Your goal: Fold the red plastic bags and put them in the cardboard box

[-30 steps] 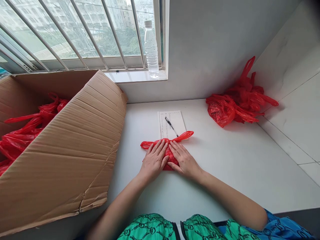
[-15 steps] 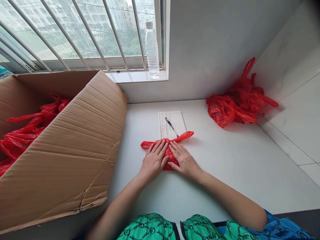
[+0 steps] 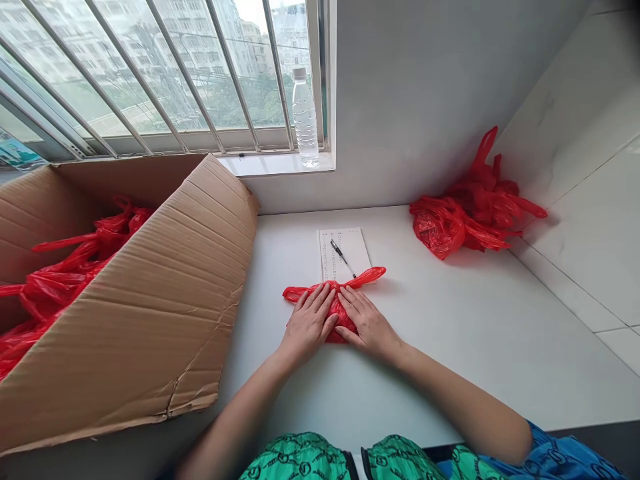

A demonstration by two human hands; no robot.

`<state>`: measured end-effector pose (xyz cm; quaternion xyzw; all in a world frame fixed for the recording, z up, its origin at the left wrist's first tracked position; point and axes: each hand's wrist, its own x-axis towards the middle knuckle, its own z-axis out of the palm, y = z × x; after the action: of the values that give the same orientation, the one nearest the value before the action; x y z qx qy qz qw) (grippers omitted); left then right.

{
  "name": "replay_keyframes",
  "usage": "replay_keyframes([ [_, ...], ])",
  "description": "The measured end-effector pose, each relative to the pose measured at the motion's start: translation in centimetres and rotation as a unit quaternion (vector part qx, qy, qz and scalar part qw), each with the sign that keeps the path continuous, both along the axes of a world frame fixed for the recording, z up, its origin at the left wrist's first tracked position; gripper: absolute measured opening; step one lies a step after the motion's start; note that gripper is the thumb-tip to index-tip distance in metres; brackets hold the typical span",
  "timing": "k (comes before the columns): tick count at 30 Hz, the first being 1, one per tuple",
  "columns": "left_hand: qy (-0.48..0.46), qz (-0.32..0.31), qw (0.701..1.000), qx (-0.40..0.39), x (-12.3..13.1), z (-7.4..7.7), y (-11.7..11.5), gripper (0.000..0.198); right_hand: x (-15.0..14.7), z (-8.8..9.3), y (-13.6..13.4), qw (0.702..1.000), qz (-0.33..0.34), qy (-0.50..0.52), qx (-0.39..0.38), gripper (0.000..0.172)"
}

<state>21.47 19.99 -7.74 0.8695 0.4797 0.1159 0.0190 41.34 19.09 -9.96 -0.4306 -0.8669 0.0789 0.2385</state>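
A tied red plastic bag (image 3: 340,308) lies on the white table in front of me, its two handle loops sticking out to the left and right. What is inside it cannot be made out. My left hand (image 3: 309,325) rests flat on the bag's left side, fingers stretched forward. On the right side, my right hand (image 3: 369,321) lies flat in the same way, and the two thumbs come near each other at the bag's front. Just beyond the bag are a sheet of paper with writing (image 3: 350,243) and a black pen (image 3: 342,257) lying across it.
On the left stands a large open cardboard box (image 3: 150,320) with red plastic bags (image 3: 75,267) inside. More red bags (image 3: 465,207) are heaped in the far right corner against the wall. A clear water bottle (image 3: 305,123) stands on the sill by the barred window.
The camera view has tilted slightly, so the scene sits a little lower. Both hands stay flat on the red bag, with no clear movement.
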Motion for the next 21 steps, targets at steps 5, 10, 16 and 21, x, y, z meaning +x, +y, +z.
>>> replay_keyframes([
  [5, -0.003, 0.0, 1.0, 0.001, -0.03, -0.07, 0.08, 0.053, -0.07, 0.24, -0.06, 1.0, -0.003, 0.004, 0.0, 0.065],
  [10, -0.008, -0.003, 1.0, 0.004, -0.06, -0.16, 0.12, 0.053, -0.08, 0.29, -0.09, 1.0, -0.002, 0.002, 0.001, 0.065],
  [16, -0.006, -0.003, 1.0, 0.004, -0.07, -0.13, 0.14, 0.054, -0.02, 0.11, 0.01, 1.0, 0.0, 0.002, 0.005, 0.065],
  [21, -0.007, -0.003, 1.0, 0.009, -0.14, -0.19, 0.14, 0.054, 0.0, -0.01, 0.04, 1.0, 0.0, 0.002, 0.005, 0.066],
])
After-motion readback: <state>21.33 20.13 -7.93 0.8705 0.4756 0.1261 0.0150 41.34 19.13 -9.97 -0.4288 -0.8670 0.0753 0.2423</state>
